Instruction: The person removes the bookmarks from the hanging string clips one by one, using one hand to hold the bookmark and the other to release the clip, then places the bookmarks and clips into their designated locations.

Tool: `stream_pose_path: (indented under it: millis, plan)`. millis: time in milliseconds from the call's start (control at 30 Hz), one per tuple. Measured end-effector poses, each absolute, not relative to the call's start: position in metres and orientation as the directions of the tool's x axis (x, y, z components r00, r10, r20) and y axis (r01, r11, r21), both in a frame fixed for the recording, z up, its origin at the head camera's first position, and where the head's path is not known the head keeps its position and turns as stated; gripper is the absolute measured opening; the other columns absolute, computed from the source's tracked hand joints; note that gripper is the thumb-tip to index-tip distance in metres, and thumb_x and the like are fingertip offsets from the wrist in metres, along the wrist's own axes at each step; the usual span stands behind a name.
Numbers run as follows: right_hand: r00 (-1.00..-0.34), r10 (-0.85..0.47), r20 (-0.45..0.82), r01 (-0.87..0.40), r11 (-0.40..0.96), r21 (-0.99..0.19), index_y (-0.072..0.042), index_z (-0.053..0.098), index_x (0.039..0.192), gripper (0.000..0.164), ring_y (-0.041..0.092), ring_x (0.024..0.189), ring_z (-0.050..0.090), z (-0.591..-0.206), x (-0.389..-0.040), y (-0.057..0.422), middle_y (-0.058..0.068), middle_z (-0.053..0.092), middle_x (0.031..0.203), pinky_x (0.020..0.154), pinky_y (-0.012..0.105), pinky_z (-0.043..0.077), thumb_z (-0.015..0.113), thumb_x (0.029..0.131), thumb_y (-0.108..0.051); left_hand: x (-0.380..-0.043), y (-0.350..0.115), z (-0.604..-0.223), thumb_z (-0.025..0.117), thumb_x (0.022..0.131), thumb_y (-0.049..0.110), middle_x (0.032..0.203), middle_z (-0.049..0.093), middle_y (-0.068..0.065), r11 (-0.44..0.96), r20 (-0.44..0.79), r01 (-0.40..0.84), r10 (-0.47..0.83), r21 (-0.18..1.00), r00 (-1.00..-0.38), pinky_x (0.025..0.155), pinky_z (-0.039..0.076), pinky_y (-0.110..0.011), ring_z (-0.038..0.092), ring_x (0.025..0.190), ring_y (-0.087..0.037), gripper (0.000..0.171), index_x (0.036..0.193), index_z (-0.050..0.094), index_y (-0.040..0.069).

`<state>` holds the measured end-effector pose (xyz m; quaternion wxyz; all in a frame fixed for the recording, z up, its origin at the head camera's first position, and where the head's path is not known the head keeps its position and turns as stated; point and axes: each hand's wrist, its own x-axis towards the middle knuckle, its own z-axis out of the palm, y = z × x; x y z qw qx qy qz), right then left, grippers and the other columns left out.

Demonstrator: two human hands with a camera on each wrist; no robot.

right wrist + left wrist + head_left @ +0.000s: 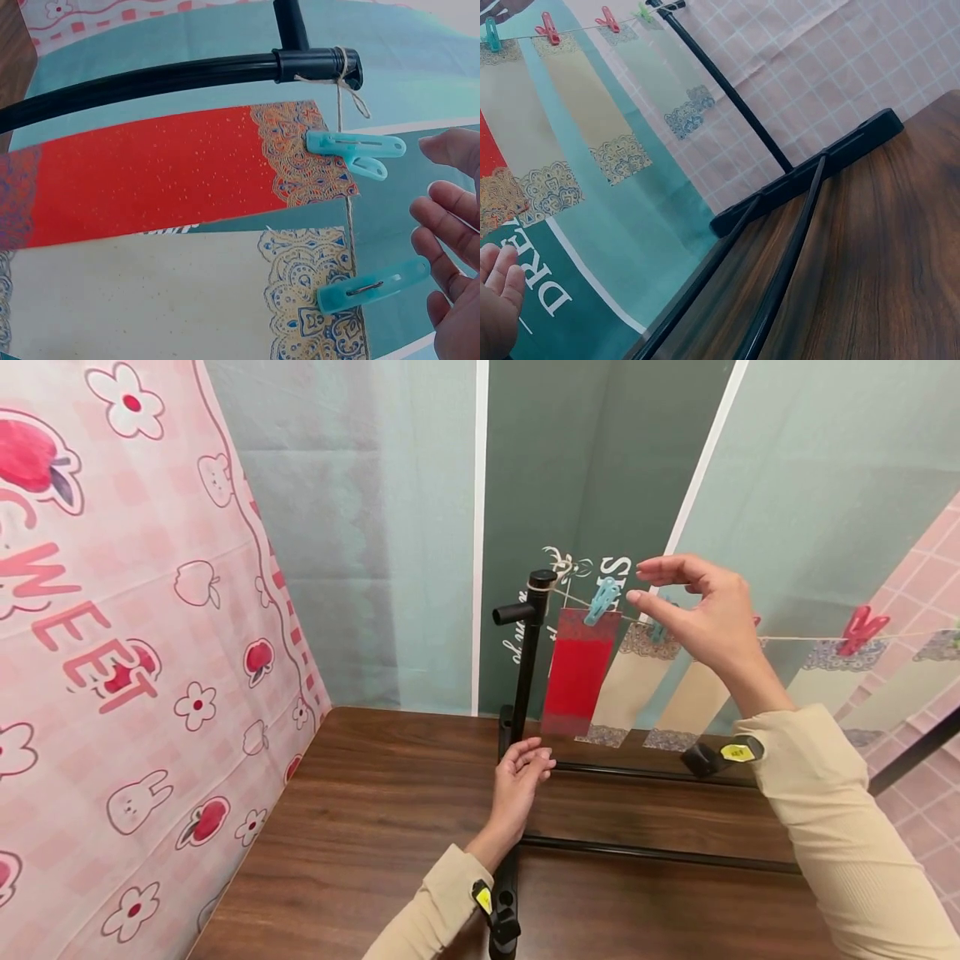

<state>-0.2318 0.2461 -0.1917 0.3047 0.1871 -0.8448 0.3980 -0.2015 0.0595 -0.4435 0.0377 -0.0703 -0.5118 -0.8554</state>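
A red paper strip (576,681) with patterned ends hangs beside the black post, clipped to a string (802,637) by a light blue clothespin (602,600). My right hand (708,618) is just right of that clothespin, thumb and fingers spread around a gap. In the right wrist view the fingertips (427,210) stand apart from the clothespin (356,144). A second blue clothespin (375,285) grips the neighbouring cream strip (142,292). Near the lower end of the red strip, my left hand (516,789) hovers with loosely bent fingers, holding nothing.
The string is tied to the black stand's post (527,685). Further right hang several pale strips with pink and green clothespins; a pink clothespin (862,628) shows. Two black bars (660,853) run low across the wooden table (360,827). A pink printed cloth (150,635) hangs at left.
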Motion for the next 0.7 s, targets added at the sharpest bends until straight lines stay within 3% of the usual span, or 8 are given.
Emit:
stream_pose_path:
  millis: [167,433,700]
  plan:
    - [-0.75,-0.069,0.658,-0.549,0.621,-0.56,-0.012,0.07,0.115,0.034,0.007,0.097,0.056,-0.191,-0.233,0.248,-0.01,0.068,0.101,0.086,0.024,0.034,0.076,0.084,-0.025,-0.203,0.066,-0.444,0.062,0.093,0.002,0.099,0.065,-0.008,-0.487,0.131,0.122,-0.016,0.865,-0.991,0.078,0.053,-0.023,0.066,0.091,-0.022,0.033,0.123,0.052,-0.006]
    - [-0.758,-0.076,0.648,-0.544,0.622,-0.563,-0.012,0.07,0.115,0.035,0.007,0.097,0.057,-0.19,-0.234,0.249,-0.011,0.068,0.101,0.086,0.024,0.034,0.077,0.084,-0.026,-0.207,0.075,-0.445,0.06,0.093,-0.001,0.106,0.061,-0.01,-0.526,0.16,0.159,-0.043,0.836,-0.986,0.079,0.051,-0.021,0.057,0.106,-0.042,0.036,0.127,0.049,-0.008]
    - [-0.789,-0.091,0.608,-0.515,0.638,-0.573,-0.014,0.069,0.116,0.037,0.01,0.102,0.054,-0.189,-0.234,0.248,-0.007,0.067,0.104,0.088,0.026,0.035,0.077,0.084,-0.03,-0.209,0.079,-0.448,0.06,0.095,0.003,0.116,0.059,-0.012,-0.518,0.153,0.152,-0.04,0.842,-0.987,0.087,0.051,-0.027,0.057,0.11,-0.035,0.043,0.135,0.045,-0.004]
